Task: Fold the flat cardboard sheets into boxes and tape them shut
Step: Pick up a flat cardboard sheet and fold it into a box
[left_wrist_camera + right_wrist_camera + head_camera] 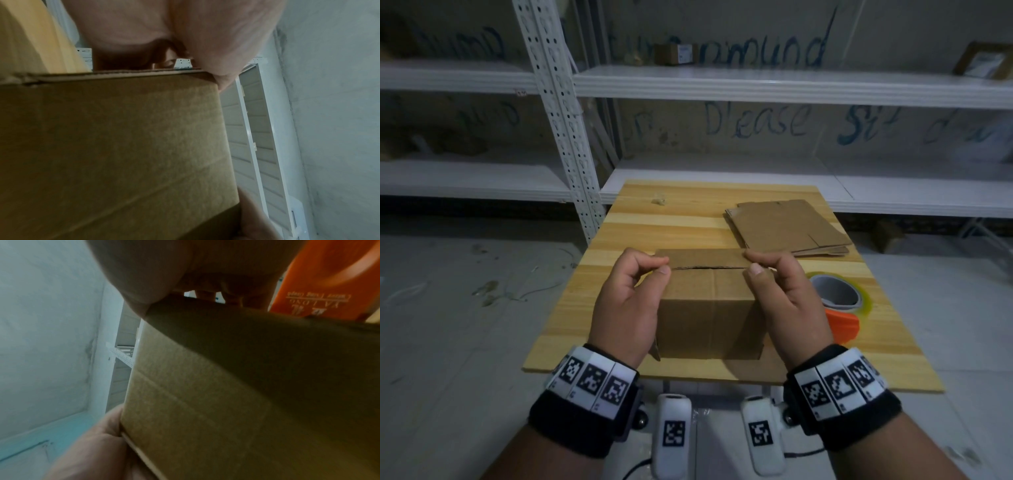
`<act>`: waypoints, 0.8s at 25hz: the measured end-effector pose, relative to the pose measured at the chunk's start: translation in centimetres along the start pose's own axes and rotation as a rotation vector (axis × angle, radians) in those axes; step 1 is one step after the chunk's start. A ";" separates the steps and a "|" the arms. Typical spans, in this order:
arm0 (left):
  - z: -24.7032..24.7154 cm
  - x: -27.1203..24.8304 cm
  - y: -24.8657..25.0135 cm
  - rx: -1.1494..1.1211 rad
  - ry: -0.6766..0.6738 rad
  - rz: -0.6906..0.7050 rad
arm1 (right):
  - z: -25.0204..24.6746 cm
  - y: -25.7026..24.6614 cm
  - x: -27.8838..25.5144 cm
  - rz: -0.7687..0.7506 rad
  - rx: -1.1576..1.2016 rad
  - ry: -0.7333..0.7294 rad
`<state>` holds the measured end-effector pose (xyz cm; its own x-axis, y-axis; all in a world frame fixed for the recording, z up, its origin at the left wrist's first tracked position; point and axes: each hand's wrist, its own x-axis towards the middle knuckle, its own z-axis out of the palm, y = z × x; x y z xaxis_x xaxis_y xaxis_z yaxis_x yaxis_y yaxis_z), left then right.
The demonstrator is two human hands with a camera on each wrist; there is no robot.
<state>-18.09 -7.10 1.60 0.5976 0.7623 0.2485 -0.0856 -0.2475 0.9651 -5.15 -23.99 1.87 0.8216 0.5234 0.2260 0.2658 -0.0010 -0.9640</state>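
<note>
- Box [709,308]: brown cardboard, standing at the near middle of the bench [626,233], top flaps nearly closed with a thin dark gap along the seam.
- Left hand [626,308]: against the box's left side, thumb and forefinger pinching the top flap edge at its left corner.
- Right hand [787,305]: mirrored on the box's right side, pinching the flap edge at the right corner.
- Flat sheets [787,226]: small stack of unfolded cardboard, far right on the bench, apart from the box.
- Tape roll [839,294]: just right of the right hand, sitting in an orange dispenser [842,325]; printed text visible on the orange body in the right wrist view.
- Bench: light wooden board with grain stripes, small scrap near its far edge.
- Room: dim; white perforated-steel shelving [756,82] behind the bench, blue handwriting on the wall [756,120] behind it, grey floor [465,308] with stains.
</note>
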 end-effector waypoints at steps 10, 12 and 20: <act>0.4 0.9 0.2 -0.139 0.041 -0.126 | 0.8 -0.4 1.2 0.235 0.300 0.078; 0.5 1.0 0.2 -0.114 0.035 -0.140 | 0.8 -0.3 1.3 0.254 0.293 0.076; 0.7 0.9 0.3 -0.043 -0.018 -0.139 | 0.5 -0.8 1.2 0.264 0.282 0.057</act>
<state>-17.02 -6.92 2.03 0.6202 0.7766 0.1107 -0.0347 -0.1138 0.9929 -4.68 -22.92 2.79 0.8721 0.4881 -0.0355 -0.1012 0.1090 -0.9889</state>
